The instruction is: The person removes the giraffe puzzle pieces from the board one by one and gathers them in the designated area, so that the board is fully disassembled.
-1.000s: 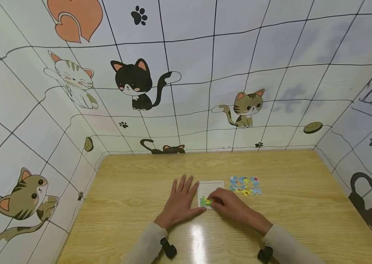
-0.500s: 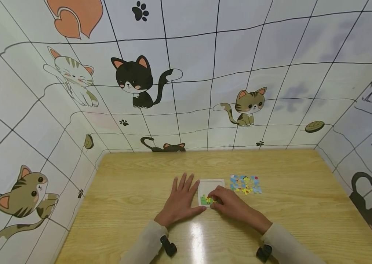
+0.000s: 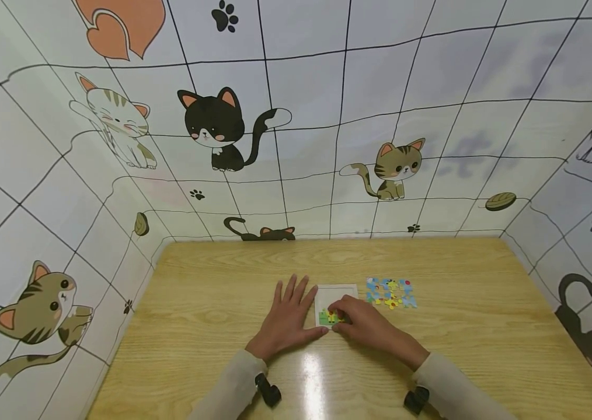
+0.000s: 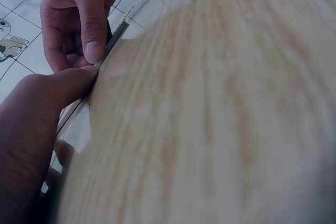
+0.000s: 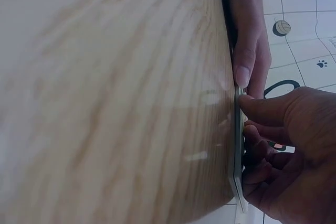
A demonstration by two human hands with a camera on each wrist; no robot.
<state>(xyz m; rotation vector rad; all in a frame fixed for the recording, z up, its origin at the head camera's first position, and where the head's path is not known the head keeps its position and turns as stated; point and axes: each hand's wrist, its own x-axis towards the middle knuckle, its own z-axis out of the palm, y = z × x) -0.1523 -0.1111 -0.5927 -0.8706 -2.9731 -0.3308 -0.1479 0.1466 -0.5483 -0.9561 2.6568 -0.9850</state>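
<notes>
A small white puzzle tray (image 3: 335,286) lies on the table, with green and yellow jigsaw pieces (image 3: 325,318) along its near side. My left hand (image 3: 286,319) rests flat at the tray's left, fingers spread, thumb at the near left corner. Over the lower right of the tray, my right hand (image 3: 368,325) has its fingers curled and pinches a puzzle piece that its fingertips mostly hide. The right wrist view shows that thumb against the thin tray edge (image 5: 237,150), just beside the left thumb.
Loose blue and yellow jigsaw pieces (image 3: 392,293) lie together on the wooden table (image 3: 212,280), right of the tray. A wall (image 3: 312,116) printed with cats and grid lines stands behind the table and at both sides.
My right hand has shifted slightly left over the tray, and more green and yellow shows beside its fingertips. My left hand keeps its place.
</notes>
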